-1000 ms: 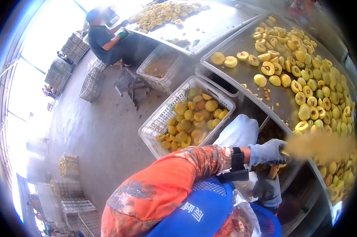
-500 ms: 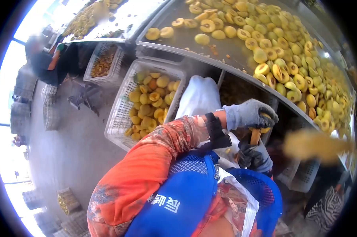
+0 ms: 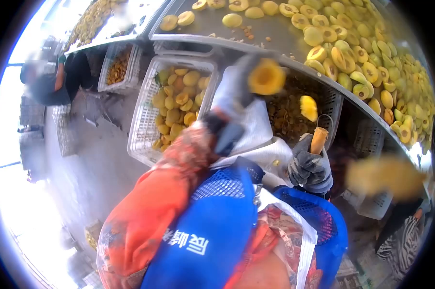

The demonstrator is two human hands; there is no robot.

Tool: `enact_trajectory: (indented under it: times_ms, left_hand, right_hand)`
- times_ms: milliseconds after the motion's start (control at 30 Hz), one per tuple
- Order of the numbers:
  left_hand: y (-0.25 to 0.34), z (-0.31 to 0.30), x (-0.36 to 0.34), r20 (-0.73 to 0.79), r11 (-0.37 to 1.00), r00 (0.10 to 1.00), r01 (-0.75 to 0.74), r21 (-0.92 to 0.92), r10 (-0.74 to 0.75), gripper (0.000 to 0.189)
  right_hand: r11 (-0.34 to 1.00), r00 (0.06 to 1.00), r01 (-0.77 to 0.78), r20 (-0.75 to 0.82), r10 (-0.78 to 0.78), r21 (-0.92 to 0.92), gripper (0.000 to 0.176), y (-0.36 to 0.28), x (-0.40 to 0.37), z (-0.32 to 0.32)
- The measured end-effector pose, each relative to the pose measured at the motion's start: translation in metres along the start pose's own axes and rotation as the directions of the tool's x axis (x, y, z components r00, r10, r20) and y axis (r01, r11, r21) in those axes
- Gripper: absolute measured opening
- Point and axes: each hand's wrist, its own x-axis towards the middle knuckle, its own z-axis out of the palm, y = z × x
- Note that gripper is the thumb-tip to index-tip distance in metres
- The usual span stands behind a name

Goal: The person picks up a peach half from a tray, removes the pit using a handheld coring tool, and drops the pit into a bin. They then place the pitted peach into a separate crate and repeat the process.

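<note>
My left hand (image 3: 236, 89), in a grey glove and smeared by motion, holds a halved yellow peach (image 3: 267, 77) with its hollow facing me. It is over the white cloth (image 3: 251, 127) on my lap. My right hand (image 3: 309, 167), gloved in grey, is wrapped round the wooden handle (image 3: 319, 140) of a coring tool, whose thin wire loop (image 3: 327, 120) points up. A yellow piece of peach (image 3: 308, 108) shows just left of the loop, over a crate of dark scraps (image 3: 287, 103).
A white crate (image 3: 136, 130) of peach halves stands to my left. The metal table (image 3: 270, 36) ahead bears many halves, heaped at the right. Another person (image 3: 49, 84) sits at the far left by a crate of scraps (image 3: 102, 72). A blurred yellowish shape (image 3: 386, 177) is close at right.
My left hand has moved up and left with the peach half, away from my right hand. The tool's loop now shows, and a yellow piece has come away beside it.
</note>
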Motion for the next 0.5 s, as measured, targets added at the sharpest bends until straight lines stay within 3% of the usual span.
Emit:
enact_trajectory:
  times_ms: [67,100,133,167,200,233,300,367,433,500]
  left_hand:
    - [0.019,-0.071,-0.018,-0.167,0.988,0.985,0.07,0.141,-0.046,0.037]
    - [0.03,-0.11,-0.03,-0.261,0.959,0.963,0.13,0.252,-0.062,0.039]
    - [0.039,-0.148,-0.042,-0.333,0.835,0.942,0.218,0.506,-0.044,0.041]
    - [0.051,-0.178,-0.052,-0.383,0.526,0.924,0.33,0.784,-0.008,0.044]
    - [0.067,-0.183,-0.055,-0.442,-0.145,0.894,0.447,0.882,0.07,0.046]
    - [0.074,-0.204,-0.045,-0.386,-0.183,0.898,0.424,0.887,0.21,0.051]
    - [0.085,-0.216,0.016,-0.262,0.162,0.895,0.217,0.963,0.362,0.055]
    - [0.095,-0.145,0.087,-0.194,0.136,0.891,0.15,0.979,0.41,0.052]
    - [0.077,-0.162,0.152,0.015,0.09,0.897,-0.061,0.994,0.441,0.053]
    - [0.055,-0.153,0.229,0.259,-0.215,0.861,-0.18,0.96,0.437,0.055]
  right_hand:
    - [0.955,0.955,0.037,-0.271,-0.12,-0.293,0.015,-0.005,0.0,-0.005]
    - [0.839,0.809,-0.374,-0.582,0.088,-0.394,0.02,-0.023,0.005,0.002]
    - [0.682,0.788,-0.362,-0.599,-0.14,-0.636,0.022,-0.005,0.007,-0.028]
    - [0.455,0.754,-0.373,-0.55,-0.359,-0.809,0.025,0.015,0.012,-0.055]
    - [0.127,0.729,-0.554,-0.553,-0.403,-0.823,0.03,0.003,0.016,-0.043]
    - [0.202,0.736,-0.517,-0.553,-0.391,-0.832,0.029,0.004,0.02,-0.05]
    - [0.331,0.756,-0.441,-0.544,-0.363,-0.834,0.027,0.008,0.025,-0.067]
    - [0.27,0.741,-0.502,-0.569,-0.356,-0.822,0.033,0.001,0.038,-0.067]
    - [0.199,0.729,-0.538,-0.57,-0.379,-0.819,0.036,-0.009,0.045,-0.064]
    - [0.251,0.727,-0.521,-0.579,-0.37,-0.815,0.039,-0.011,0.042,-0.061]
